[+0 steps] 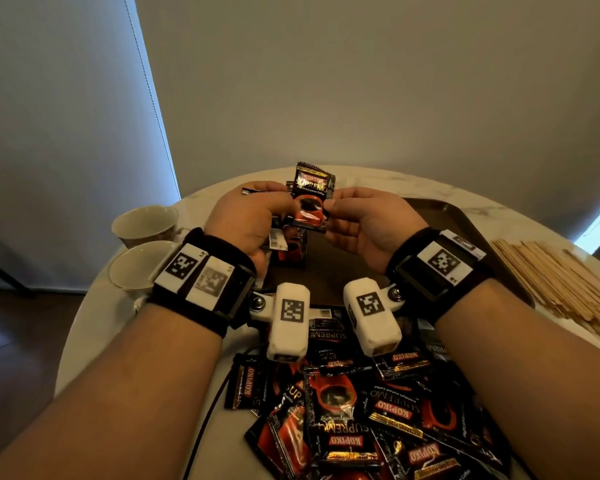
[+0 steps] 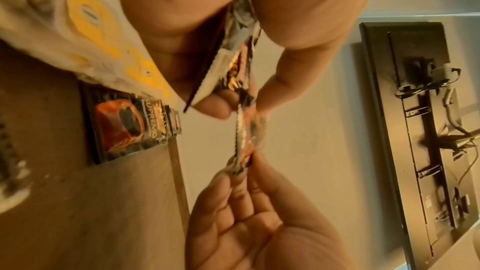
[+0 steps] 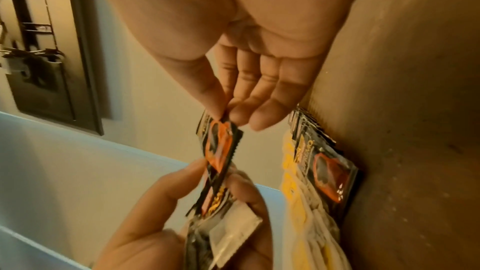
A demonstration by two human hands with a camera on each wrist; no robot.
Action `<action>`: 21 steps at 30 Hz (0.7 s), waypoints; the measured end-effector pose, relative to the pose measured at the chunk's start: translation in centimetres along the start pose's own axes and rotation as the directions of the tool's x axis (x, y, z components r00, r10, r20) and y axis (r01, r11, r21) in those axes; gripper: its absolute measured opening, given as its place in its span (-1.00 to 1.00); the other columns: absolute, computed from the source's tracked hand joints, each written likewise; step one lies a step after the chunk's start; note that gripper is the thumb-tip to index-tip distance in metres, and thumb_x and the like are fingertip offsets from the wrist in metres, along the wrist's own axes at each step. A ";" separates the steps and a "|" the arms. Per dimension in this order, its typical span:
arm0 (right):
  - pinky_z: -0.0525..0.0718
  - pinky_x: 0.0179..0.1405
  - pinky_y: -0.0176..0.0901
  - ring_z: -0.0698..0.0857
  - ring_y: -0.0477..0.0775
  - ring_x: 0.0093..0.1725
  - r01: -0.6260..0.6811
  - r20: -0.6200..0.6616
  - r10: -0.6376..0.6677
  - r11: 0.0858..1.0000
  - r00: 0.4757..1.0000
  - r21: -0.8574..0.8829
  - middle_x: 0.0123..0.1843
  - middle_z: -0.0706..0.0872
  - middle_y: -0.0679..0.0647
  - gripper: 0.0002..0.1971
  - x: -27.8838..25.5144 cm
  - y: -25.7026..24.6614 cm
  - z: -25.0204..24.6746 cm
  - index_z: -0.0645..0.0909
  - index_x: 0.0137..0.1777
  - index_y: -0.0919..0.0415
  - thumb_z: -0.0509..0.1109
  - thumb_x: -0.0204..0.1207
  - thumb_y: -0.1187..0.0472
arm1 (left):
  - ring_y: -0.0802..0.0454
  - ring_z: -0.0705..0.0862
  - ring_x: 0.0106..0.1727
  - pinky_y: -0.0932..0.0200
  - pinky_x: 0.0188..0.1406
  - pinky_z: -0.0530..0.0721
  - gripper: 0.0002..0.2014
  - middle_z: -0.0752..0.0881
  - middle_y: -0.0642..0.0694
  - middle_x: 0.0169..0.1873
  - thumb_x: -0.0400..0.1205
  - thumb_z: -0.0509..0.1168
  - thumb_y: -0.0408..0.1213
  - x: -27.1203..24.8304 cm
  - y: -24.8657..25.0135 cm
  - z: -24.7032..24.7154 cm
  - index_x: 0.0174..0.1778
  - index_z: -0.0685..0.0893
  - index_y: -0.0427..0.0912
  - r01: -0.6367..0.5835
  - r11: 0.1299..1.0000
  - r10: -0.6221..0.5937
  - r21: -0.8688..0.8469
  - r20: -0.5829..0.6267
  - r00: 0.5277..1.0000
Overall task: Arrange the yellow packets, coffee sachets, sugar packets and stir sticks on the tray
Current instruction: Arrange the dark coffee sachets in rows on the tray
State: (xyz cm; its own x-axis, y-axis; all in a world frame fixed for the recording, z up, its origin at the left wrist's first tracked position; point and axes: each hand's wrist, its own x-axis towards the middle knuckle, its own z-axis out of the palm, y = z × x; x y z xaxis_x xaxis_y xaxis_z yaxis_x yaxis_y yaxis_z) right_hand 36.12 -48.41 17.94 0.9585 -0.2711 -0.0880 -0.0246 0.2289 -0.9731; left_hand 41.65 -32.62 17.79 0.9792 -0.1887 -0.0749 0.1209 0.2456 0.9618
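Both hands are raised over the brown tray (image 1: 465, 230). My left hand (image 1: 257, 213) grips a small bunch of black-and-red coffee sachets (image 2: 233, 65). The front sachet (image 1: 310, 199) stands upright between the hands, and my right hand (image 1: 347, 209) pinches its edge with thumb and forefinger (image 3: 215, 100). Below the hands, coffee sachets (image 3: 324, 167) lie on the tray beside a row of yellow packets (image 3: 293, 171). A loose pile of further coffee sachets (image 1: 368, 410) covers the near table. Wooden stir sticks (image 1: 555, 282) lie in a heap right of the tray.
Two white cups (image 1: 142, 223) (image 1: 132, 268) stand at the left edge of the round marble table (image 1: 499, 192). A dark cable (image 1: 205, 420) runs off the near left edge. A black panel with cables (image 2: 428, 130) hangs on the wall beyond.
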 end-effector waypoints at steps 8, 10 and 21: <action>0.74 -0.28 -0.12 0.73 0.09 -0.27 -0.318 -0.174 0.279 0.910 0.944 -0.265 -0.09 0.72 0.26 -0.86 1.5 1.1 0.4 0.65 0.07 0.35 0.42 0.56 0.49 | -0.08 0.82 -0.25 -0.04 -0.12 0.90 -0.67 0.71 -0.27 -0.12 0.64 0.21 -0.65 -0.2 1.5 -0.5 0.25 0.60 -0.27 -0.148 0.969 0.094 -0.200 -0.256 0.962; 0.76 -0.28 -0.07 0.76 0.14 -0.28 -0.352 -0.187 0.306 0.877 0.934 -0.326 -0.08 0.71 0.29 -0.90 1.7 1.4 0.9 0.66 0.04 0.39 0.41 0.57 0.49 | -0.13 0.87 -0.19 -0.03 -0.16 0.90 -0.70 0.73 -0.28 -0.07 0.66 0.23 -0.63 -0.2 1.7 -0.6 0.27 0.62 -0.31 -0.166 0.961 0.103 -0.223 -0.270 0.957; 0.80 -0.23 -0.11 0.77 0.09 -0.27 -0.401 -0.199 0.349 0.790 0.916 -0.463 -0.12 0.80 0.27 -0.96 2.5 1.8 1.9 0.75 -0.03 0.39 0.47 0.61 0.41 | -0.12 0.88 -0.15 0.05 -0.34 0.87 -0.75 0.82 -0.16 -0.05 0.60 0.44 -0.44 0.6 1.8 -1.6 0.18 0.73 -0.15 -0.142 0.989 0.119 -0.052 -0.310 0.943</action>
State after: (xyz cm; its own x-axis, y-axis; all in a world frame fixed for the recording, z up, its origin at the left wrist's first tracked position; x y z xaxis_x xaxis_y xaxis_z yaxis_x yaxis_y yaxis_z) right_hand 39.01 -46.88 16.37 0.8130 -0.3542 -0.4621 -0.5356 -0.1437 -0.8322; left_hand 42.66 -30.79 19.03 0.9886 0.1458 -0.0378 -0.0107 0.3187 0.9478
